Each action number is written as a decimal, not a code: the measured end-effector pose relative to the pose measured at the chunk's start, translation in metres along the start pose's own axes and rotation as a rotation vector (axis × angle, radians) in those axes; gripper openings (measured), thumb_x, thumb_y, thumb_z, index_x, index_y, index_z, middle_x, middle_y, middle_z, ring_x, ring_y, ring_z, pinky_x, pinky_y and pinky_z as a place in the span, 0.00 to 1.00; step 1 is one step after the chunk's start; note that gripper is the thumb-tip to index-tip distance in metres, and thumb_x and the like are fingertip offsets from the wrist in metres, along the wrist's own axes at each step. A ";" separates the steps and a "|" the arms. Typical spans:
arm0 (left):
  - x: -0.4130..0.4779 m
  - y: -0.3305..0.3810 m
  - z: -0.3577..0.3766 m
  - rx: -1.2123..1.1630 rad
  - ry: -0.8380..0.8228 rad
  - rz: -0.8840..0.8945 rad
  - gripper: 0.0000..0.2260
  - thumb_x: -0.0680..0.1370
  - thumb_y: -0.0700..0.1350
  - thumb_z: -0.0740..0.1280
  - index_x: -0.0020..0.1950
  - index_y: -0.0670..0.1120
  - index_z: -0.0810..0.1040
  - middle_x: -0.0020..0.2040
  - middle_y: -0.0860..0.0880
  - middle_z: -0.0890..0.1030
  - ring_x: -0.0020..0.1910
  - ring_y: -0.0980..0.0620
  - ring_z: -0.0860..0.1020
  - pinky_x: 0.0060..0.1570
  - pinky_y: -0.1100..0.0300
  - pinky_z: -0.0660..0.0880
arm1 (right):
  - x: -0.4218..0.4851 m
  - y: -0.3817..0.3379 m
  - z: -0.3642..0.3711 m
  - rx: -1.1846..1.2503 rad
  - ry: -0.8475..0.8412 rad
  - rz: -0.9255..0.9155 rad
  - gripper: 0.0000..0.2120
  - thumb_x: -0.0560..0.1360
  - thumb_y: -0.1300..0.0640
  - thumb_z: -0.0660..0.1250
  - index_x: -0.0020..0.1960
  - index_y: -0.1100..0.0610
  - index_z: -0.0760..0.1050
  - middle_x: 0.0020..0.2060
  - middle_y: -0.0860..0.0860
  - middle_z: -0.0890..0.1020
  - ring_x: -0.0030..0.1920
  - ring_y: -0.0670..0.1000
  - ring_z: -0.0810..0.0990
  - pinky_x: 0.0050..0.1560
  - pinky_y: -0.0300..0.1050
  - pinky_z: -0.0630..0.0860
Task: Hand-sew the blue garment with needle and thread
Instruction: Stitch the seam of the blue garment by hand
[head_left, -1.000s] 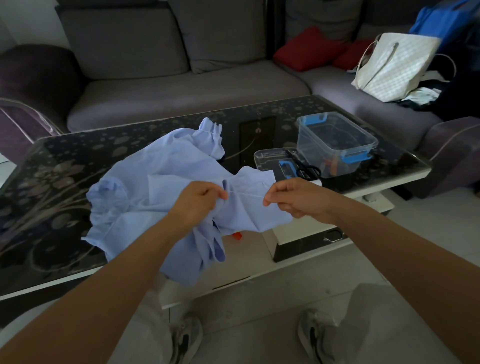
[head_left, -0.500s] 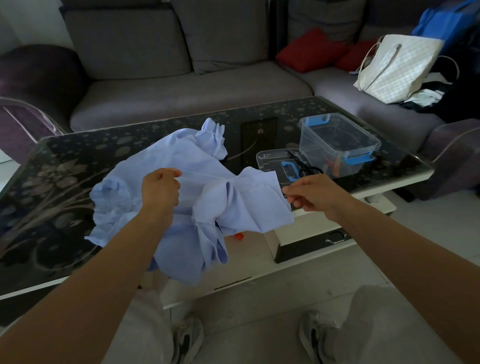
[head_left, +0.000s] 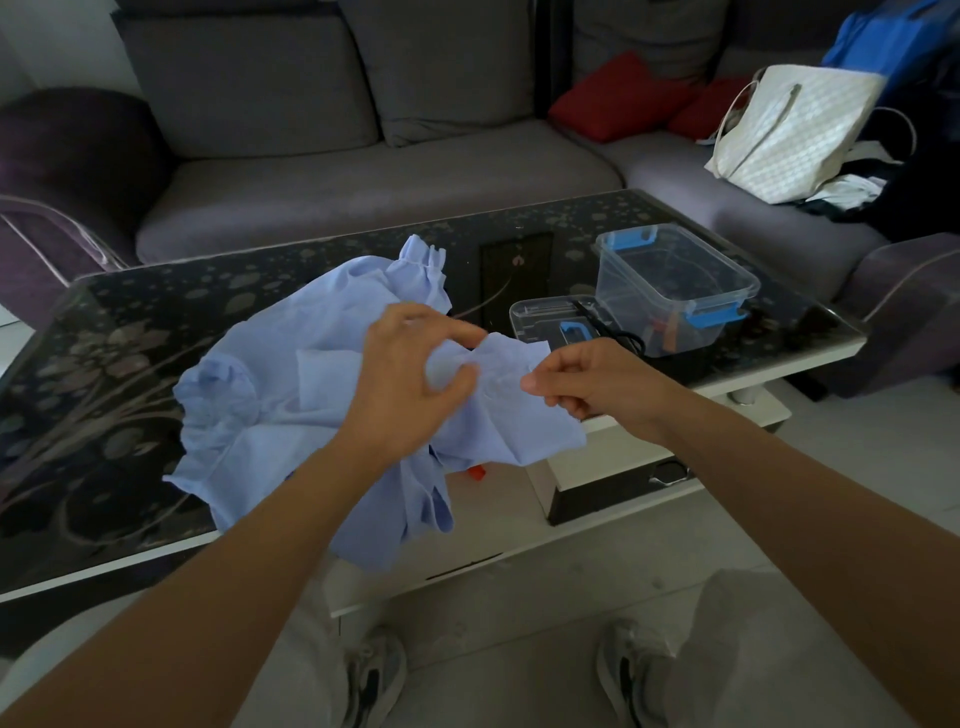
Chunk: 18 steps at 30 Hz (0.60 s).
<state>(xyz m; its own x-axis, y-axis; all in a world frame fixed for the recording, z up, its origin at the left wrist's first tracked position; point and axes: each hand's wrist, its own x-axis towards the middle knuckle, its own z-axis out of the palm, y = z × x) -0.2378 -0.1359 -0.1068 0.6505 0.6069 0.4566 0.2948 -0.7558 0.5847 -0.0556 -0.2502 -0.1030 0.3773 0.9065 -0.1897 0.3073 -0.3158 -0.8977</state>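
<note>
The light blue garment (head_left: 280, 395) lies crumpled on the dark glass table (head_left: 104, 364), one part hanging over the front edge. My left hand (head_left: 410, 379) hovers over its raised right fold, thumb and fingers spread apart and curved, gripping nothing that I can see. My right hand (head_left: 587, 387) pinches that fold's right edge between thumb and curled fingers. Neither the needle nor the thread can be made out.
A clear plastic box with blue clips (head_left: 675, 291) stands at the table's right, its lid (head_left: 545, 322) beside it with black scissors (head_left: 618, 335) on top. A small orange object (head_left: 477, 472) lies under the garment. Grey sofa (head_left: 363, 187) behind holds red cushions and a white bag (head_left: 789, 130).
My left hand had pulled up and left with a thread, then came back right and opened its fingers over the fold. My right hand moved left to the fabric edge.
</note>
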 end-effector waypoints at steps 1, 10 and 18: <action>0.000 0.000 0.006 0.053 -0.069 0.058 0.12 0.75 0.55 0.67 0.57 0.58 0.79 0.57 0.56 0.76 0.61 0.54 0.69 0.65 0.57 0.60 | -0.002 -0.002 0.001 0.002 -0.022 -0.033 0.05 0.73 0.55 0.73 0.42 0.56 0.81 0.27 0.44 0.78 0.28 0.42 0.72 0.34 0.34 0.72; -0.001 0.005 0.023 -0.179 -0.207 -0.063 0.05 0.76 0.47 0.71 0.40 0.51 0.84 0.39 0.56 0.81 0.42 0.59 0.78 0.48 0.72 0.70 | -0.007 -0.009 0.002 0.031 -0.084 -0.076 0.04 0.74 0.55 0.71 0.43 0.55 0.81 0.26 0.44 0.78 0.27 0.41 0.71 0.33 0.33 0.71; -0.003 -0.001 0.013 -0.305 -0.209 -0.143 0.05 0.75 0.45 0.72 0.39 0.51 0.85 0.40 0.52 0.86 0.46 0.55 0.83 0.59 0.49 0.77 | -0.001 -0.001 -0.001 0.256 -0.011 -0.024 0.04 0.76 0.57 0.69 0.46 0.57 0.80 0.37 0.46 0.84 0.39 0.45 0.81 0.41 0.34 0.77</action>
<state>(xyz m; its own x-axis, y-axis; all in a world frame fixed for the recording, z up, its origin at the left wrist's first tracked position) -0.2310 -0.1397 -0.1177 0.7557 0.6139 0.2280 0.1919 -0.5404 0.8192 -0.0556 -0.2511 -0.1014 0.3621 0.9164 -0.1703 0.0845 -0.2142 -0.9731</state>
